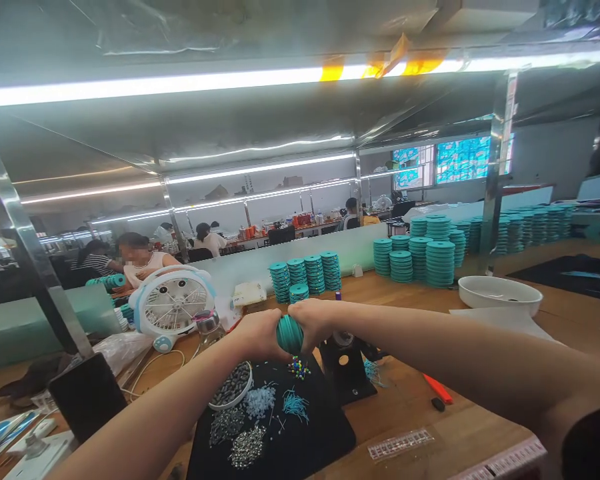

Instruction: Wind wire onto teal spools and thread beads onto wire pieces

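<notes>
Both hands, left hand and right hand, grip the teal spool between them.

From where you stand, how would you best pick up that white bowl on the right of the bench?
Probably by the rim of the white bowl, coming from above on its near side. It sits upright, wide and shallow, with an open lip and bare wooden bench in front, while teal spool stacks crowd behind it.
</notes>
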`<state>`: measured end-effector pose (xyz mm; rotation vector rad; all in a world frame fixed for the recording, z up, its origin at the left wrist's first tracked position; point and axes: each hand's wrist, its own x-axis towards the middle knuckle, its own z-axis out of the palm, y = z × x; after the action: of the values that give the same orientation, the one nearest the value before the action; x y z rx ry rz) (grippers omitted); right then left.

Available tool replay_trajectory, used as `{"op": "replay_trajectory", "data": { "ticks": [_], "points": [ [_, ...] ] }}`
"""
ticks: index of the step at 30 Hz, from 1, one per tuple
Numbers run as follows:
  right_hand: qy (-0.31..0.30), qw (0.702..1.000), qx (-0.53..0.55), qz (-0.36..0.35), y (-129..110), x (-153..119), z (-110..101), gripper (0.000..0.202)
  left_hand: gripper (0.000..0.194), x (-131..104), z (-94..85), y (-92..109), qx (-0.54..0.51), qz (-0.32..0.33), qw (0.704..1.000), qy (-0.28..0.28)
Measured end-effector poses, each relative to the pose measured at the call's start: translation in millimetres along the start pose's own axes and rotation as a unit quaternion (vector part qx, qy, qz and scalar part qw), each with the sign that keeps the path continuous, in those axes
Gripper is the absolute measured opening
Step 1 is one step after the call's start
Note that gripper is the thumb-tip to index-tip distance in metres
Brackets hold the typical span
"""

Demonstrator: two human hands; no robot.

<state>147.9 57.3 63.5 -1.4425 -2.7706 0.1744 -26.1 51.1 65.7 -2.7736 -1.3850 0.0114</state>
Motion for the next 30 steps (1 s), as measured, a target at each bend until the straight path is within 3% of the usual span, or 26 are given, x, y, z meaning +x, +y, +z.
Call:
{"op": "replay_trajectory", "data": {
  "ticks": [4, 7, 10, 14, 17, 23, 30],
  "points": [
    [-0.016, 0.999, 0.047, -0.001, 13, -8, -2, 0.093, 0.077, -1, -5.7, -1, -0.001, -0.004, 1.0, -0.011],
    [-0.005, 0.999, 0.051, 0.007, 20, -13, -2, 0.09, 0.088, 4, -12.5, 4, -0.017, 0.004, 0.999, -0.041],
    [-0.013, 1.0, 0.023, 0.008, 20, -14, -3, 0.086, 0.096, 11, -13.9, 18, -0.02, 0.019, 0.999, -0.022],
    [0.001, 0.999, -0.029, 0.024, 16, -16, -3, 0.078, 0.079, 18, -7.7, 33, -0.018, 0.006, 1.0, -0.005],
    [0.028, 0.997, -0.052, 0.039, 12, -20, 3, 0.073, 0.064, 19, -5.9, 33, -0.017, 0.01, 1.0, -0.003],
    [0.058, 0.994, -0.084, 0.049, 6, -22, 11, 0.062, 0.059, 20, -10.2, 28, -0.014, 0.001, 1.0, -0.006],
    [0.063, 0.992, -0.099, 0.052, 4, -20, 8, 0.066, 0.066, 23, -13.2, 28, -0.005, 0.007, 1.0, -0.017]
  ]
}}
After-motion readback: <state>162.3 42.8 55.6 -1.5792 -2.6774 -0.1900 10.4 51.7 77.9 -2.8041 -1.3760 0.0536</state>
